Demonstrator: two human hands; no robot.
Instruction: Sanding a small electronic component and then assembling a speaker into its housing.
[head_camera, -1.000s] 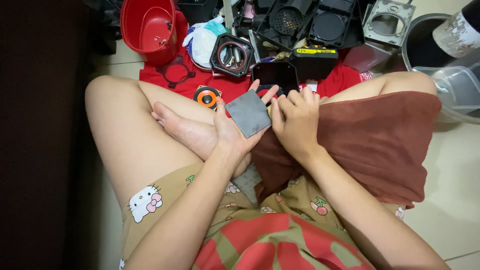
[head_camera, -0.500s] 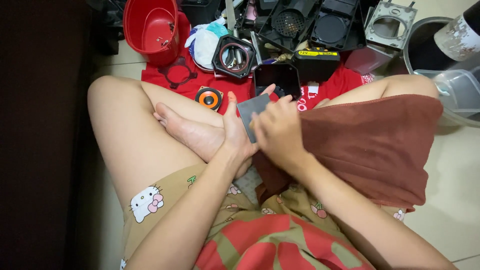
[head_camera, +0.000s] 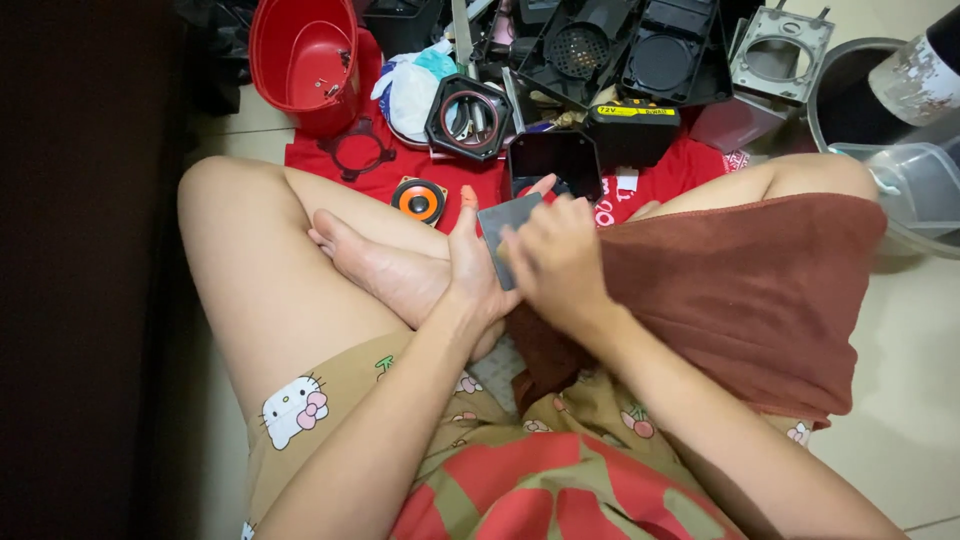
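Underneath, pale floor tiles (head_camera: 905, 370), red cloth (head_camera: 680, 175)

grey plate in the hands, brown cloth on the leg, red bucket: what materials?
Grey plate: probably metal or hard plastic; flat, thin, matte grey with straight edges; cannot settle which. Left hand backs it, right hand lies over it.
Brown cloth: soft woven fabric, matte, draped and folded over the leg.
Red bucket: moulded plastic, glossy, with highlights on its smooth wall.

Soft, even indoor light, moderately bright. Frame edge at 9 o'clock falls into deep shadow. Mild glare on pale floor tiles (head_camera: 915, 400) at 4 o'clock. Centre sharp; slight wide-angle stretch toward corners.
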